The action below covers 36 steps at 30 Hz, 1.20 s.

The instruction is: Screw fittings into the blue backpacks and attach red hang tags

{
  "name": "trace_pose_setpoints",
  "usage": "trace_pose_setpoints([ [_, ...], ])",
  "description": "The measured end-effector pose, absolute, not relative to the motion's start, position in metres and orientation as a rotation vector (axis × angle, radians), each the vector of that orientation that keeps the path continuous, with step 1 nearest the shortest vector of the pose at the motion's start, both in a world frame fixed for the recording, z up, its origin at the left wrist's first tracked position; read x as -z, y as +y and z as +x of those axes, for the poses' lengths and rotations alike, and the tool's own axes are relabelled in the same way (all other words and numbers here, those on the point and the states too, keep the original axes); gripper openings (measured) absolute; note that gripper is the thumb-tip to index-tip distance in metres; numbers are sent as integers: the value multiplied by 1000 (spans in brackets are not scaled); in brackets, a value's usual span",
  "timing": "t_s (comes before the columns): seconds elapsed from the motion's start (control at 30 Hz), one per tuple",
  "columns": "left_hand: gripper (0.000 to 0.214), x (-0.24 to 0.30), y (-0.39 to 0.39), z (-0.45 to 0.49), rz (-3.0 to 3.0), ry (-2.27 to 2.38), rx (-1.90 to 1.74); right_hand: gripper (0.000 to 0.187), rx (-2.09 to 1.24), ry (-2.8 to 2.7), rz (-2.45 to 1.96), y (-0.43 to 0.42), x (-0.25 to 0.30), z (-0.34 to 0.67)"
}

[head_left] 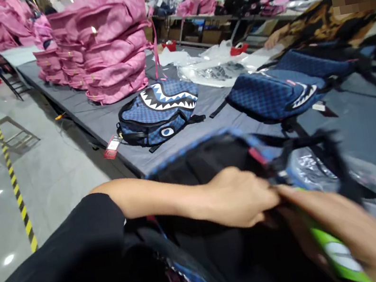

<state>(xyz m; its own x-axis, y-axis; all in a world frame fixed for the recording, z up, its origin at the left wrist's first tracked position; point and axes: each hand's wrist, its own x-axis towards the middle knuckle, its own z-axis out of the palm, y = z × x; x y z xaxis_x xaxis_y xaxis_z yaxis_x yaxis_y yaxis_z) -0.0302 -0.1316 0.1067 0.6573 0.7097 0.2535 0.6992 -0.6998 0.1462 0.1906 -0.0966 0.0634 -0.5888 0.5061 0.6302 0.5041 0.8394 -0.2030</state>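
Note:
A blue and black backpack [212, 156] lies right in front of me, its black back side up. My left hand [240, 197] is closed in a pinch on the backpack's black fabric near its straps. My right hand [335, 227] is blurred by motion; its fingers lie along a green and white tag or card [330, 247] and meet the left hand at the same spot. Clear plastic wrap [313, 168] lies under the backpack's right side.
A blue shark-mouth backpack [159, 112] and a second one [281, 94] lie on the grey table [98, 122]. Stacks of pink bags [111, 52] stand at the back left. Another person in a patterned top [327, 24] works at the far right. The floor is on the left.

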Motion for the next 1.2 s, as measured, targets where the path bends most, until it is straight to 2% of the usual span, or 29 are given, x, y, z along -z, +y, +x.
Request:
trace_pose_setpoints([
  [0.1,32,-79,-120,-29,2739,979,-255,35,-46,-2276,-627,-108,-39,184],
  [0.17,30,-81,-112,-36,2692,968,-228,41,-74,-2212,-669,-118,-32,178],
  [0.33,32,-114,-82,-55,2731,1326,-587,33,-46,-2146,-846,-130,-38,164],
  [0.43,81,-109,-51,-48,2864,1300,-278,32,-15,-2080,-891,-134,-32,157],
  [0.47,91,-104,-43,-42,2862,1323,-124,32,-17,-2088,-879,-137,-29,155],
  [0.57,90,-87,-28,-25,2846,1415,115,34,-62,-2173,-808,-146,-22,155],
  [0.7,115,-71,-26,-23,3049,1231,-35,31,-208,-2246,-841,-143,-25,171],
  [0.8,127,-62,-28,-27,3155,1061,-138,40,-381,-2182,-932,-132,-25,181],
  [0.9,124,-56,-28,-23,3130,1106,-92,42,-467,-2030,-1137,-121,-21,181],
  [1.07,108,-53,-25,-13,2995,1236,9,17,-427,-2213,-1170,-106,-32,186],
  [1.2,94,-49,-19,-11,2944,1228,-26,29,-713,-2396,-1192,-95,-56,197],
])
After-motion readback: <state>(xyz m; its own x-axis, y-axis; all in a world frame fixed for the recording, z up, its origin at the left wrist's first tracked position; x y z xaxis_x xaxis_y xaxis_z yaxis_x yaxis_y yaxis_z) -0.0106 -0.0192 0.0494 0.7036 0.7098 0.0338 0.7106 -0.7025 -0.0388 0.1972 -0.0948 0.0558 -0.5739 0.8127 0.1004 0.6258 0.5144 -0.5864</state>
